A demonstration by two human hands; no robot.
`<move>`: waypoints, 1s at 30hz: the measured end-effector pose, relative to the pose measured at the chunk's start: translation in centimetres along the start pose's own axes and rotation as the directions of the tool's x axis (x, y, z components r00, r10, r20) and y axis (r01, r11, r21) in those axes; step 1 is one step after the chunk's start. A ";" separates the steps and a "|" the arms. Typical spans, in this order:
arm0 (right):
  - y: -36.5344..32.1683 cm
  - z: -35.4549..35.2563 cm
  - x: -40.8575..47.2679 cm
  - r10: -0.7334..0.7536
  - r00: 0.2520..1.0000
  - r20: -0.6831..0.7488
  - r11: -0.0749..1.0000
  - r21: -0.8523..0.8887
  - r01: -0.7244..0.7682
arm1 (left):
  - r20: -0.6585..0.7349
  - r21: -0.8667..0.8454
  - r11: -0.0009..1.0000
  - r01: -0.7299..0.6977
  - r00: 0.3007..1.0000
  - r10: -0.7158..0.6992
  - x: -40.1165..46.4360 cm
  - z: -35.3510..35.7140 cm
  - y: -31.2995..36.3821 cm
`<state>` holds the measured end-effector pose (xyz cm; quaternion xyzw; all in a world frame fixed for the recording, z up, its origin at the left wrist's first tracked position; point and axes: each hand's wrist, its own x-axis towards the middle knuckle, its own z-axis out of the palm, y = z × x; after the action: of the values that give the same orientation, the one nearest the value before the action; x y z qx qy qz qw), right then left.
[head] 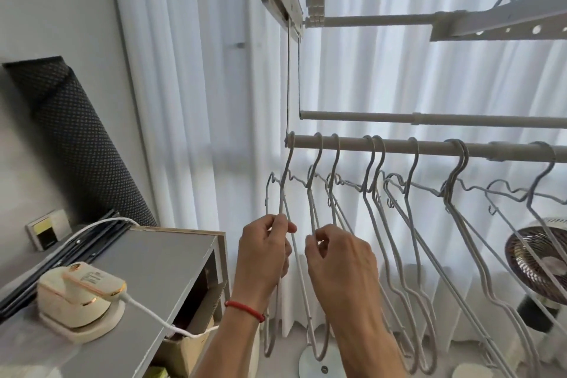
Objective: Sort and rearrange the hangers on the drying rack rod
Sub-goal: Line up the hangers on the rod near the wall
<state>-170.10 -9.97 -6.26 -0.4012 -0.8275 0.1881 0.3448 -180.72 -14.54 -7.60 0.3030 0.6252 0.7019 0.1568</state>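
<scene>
Our left hand (265, 250) pinches the first hanger (283, 193) at the end of the rod (429, 147), and our right hand (334, 258) pinches the second hanger (313, 193) just beside it. If we tug too hard, a hook could slip off the rod's open end and the hanger would fall. Both arms reach up, fingers curled around the thin wires.

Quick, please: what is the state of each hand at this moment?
Left hand: closed, its grip pinches the leftmost white wire hanger on the rod.
Right hand: closed, its grip pinches the second white wire hanger.
</scene>
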 end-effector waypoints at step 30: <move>2.0 -0.3 0.3 -0.074 0.902 -0.426 0.986 0.101 0.129 | 0.000 0.212 0.976 -0.052 0.999 0.054 0.5 0.1 -0.7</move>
<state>-168.91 -8.47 -7.10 -0.3658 -0.7399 0.1310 0.5492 -181.15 -14.00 -8.13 0.3325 0.6887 0.6359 0.1030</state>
